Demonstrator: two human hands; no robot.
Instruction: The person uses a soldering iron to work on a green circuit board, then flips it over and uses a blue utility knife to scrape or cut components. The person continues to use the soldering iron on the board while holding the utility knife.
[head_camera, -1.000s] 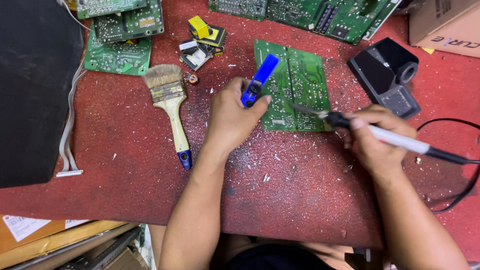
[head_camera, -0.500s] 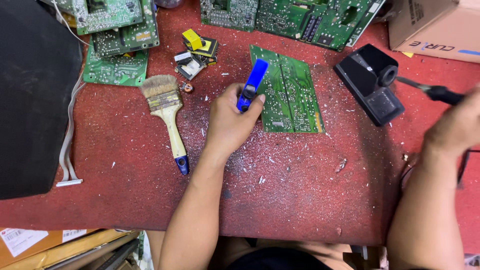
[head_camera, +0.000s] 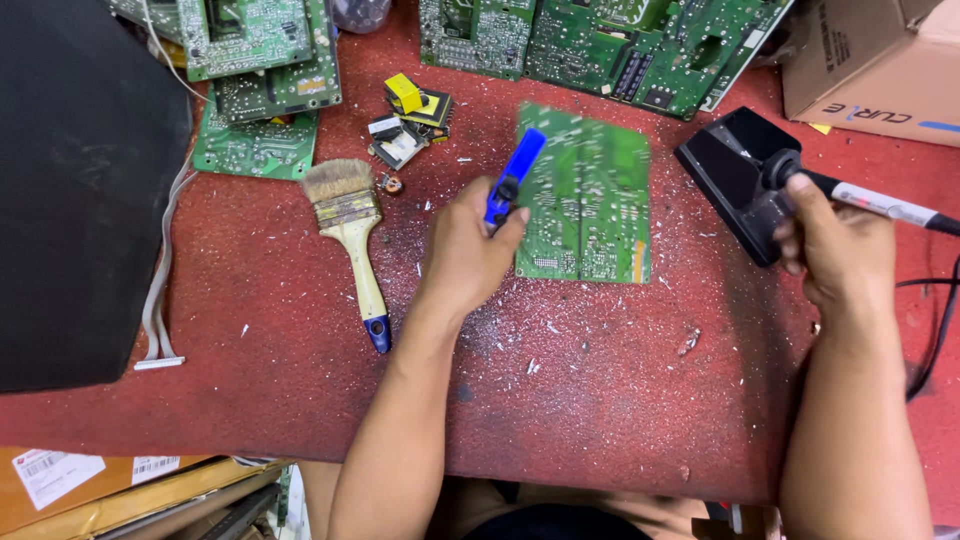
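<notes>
Here, left hand (head_camera: 470, 250) curled around a slim blue plastic desoldering pump (head_camera: 512, 178), thumb near the black button, tip angled up over the bare green rectangular circuit board (head_camera: 588, 200) lying flat on the red felt-covered counter (head_camera: 620, 400). Probably light and rigid, smooth enough to slip; best gripped low on the barrel, as now. Board likely thin, stiff and somewhat brittle, safest lifted by its edges. Right hand (head_camera: 835, 250) wrapped around the white-and-black pen-shaped soldering iron (head_camera: 870, 203), front end buried in the black angular iron stand (head_camera: 735, 175); presumably hot at the tip, so only the handle fit for holding. Further out: pale wooden-handled paintbrush (head_camera: 352, 235) with a blue end, left of the pump; small yellow and black transformer parts (head_camera: 415, 110) above it; more green circuit boards (head_camera: 600, 40) along the far edge; large black panel (head_camera: 80, 190) at far left; brown cardboard box (head_camera: 880, 60) at top right. Iron tip hidden inside the stand. Pump nozzle hard to make out against the board; contact not certain. Iron cord cut off at the right edge.
</notes>
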